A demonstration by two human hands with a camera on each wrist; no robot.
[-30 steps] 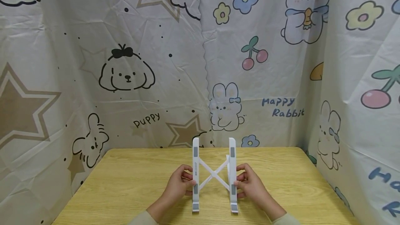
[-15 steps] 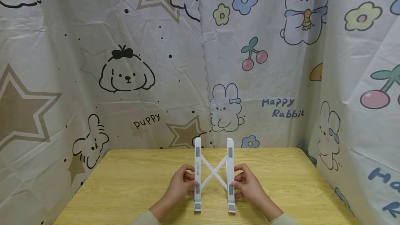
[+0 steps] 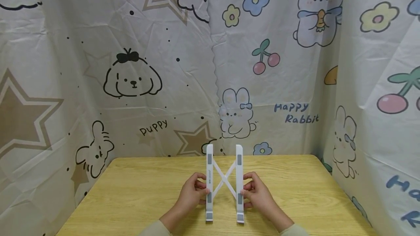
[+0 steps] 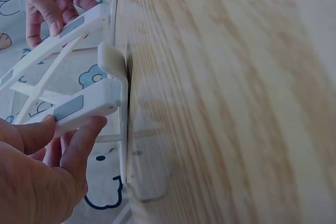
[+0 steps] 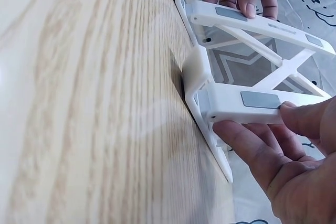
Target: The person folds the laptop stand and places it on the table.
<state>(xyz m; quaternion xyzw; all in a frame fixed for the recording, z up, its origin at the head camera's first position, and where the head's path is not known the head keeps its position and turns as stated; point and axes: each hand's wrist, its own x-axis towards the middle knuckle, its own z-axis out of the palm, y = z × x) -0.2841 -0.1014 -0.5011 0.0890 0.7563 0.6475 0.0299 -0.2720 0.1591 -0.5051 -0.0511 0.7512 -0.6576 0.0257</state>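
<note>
A white folding laptop stand (image 3: 224, 179) stands on the table, its two long arms joined by an X-shaped brace. Grey pads line the arms. On the left side my left hand (image 3: 191, 193) pinches one arm, thumb on top near a grey pad and fingers below. My right hand (image 3: 257, 194) holds the opposite arm the same way. In the left wrist view the stand's hooked front lip (image 4: 112, 60) and base strip meet the wooden surface. The right wrist view shows the thumb (image 5: 302, 118) beside a grey pad (image 5: 261, 99), with the fingers under the arm.
The light wooden table (image 3: 137, 188) spreads out on both sides of the stand. Behind it and along both sides hangs a cream curtain (image 3: 183, 94) printed with puppies, rabbits, stars and flowers.
Both hands have moved inward, bringing the stand's two arms closer together. The X brace has become narrower. Both hands keep their hold.
</note>
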